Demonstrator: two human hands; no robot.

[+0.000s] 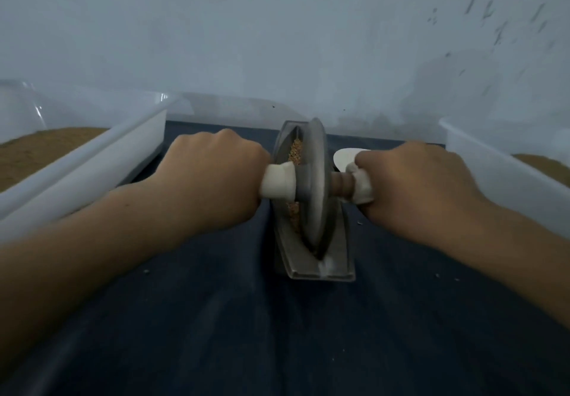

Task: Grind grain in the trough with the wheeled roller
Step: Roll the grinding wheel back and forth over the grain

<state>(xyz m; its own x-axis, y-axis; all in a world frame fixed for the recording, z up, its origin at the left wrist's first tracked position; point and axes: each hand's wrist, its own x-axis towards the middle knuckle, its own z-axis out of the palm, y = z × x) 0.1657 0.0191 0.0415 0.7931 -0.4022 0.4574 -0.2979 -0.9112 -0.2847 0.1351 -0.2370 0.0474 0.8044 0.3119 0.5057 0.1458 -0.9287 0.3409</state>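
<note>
Left grip [212,173], right grip [413,179] clench roller [316,210]; grain [295,151] in trough [320,267] mostly hidden behind roller.

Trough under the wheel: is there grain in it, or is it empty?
Not empty. Tan grain lies in the groove of the trough beside the wheel; how much, cannot tell.

Open bench [277,334] across lower frame, passable either side of the trough [320,267]; roller [316,179] upright in it, blocking the centre. Hemmed at middle left by a white tub [92,161], at far right by a second tub [493,179]. Wall [277,40] close behind, upper frame.
</note>
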